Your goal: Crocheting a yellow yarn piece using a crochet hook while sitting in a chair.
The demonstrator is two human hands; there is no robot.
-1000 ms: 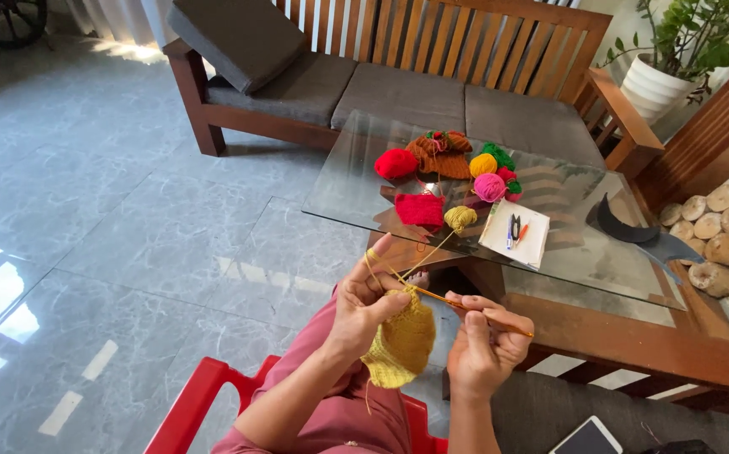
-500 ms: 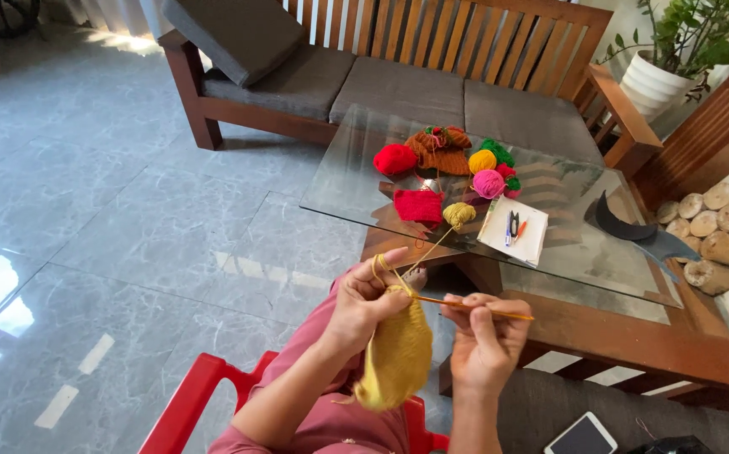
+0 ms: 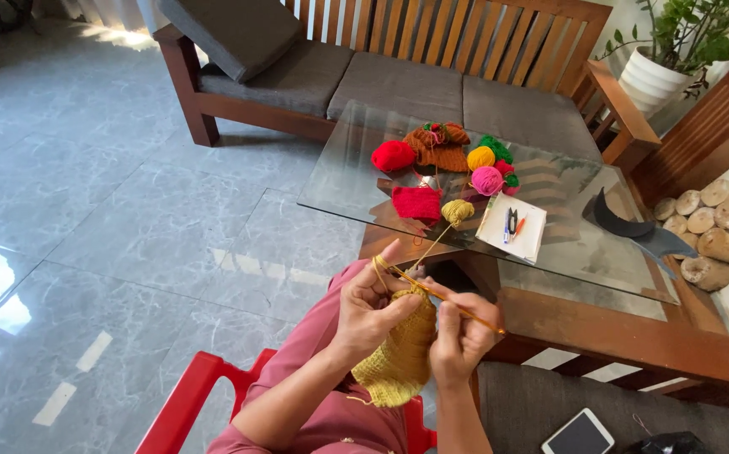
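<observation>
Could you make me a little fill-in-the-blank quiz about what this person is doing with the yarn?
1. The knitted piece held by both hands is ____ in colour.
2. The yarn balls lie on a table with a ____ top.
3. The person sits on a ____ plastic chair.
4. The right hand holds a thin wooden ____.

Missing words: yellow; glass; red; needle

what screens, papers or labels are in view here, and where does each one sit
Phone: bottom right, lying flat on a grey cushion, a white slab with a dark, blank screen.
Notepad: on the glass table beside the yellow yarn ball, a white rectangle with pens lying on it.
No packages, labels or signs show.
</observation>
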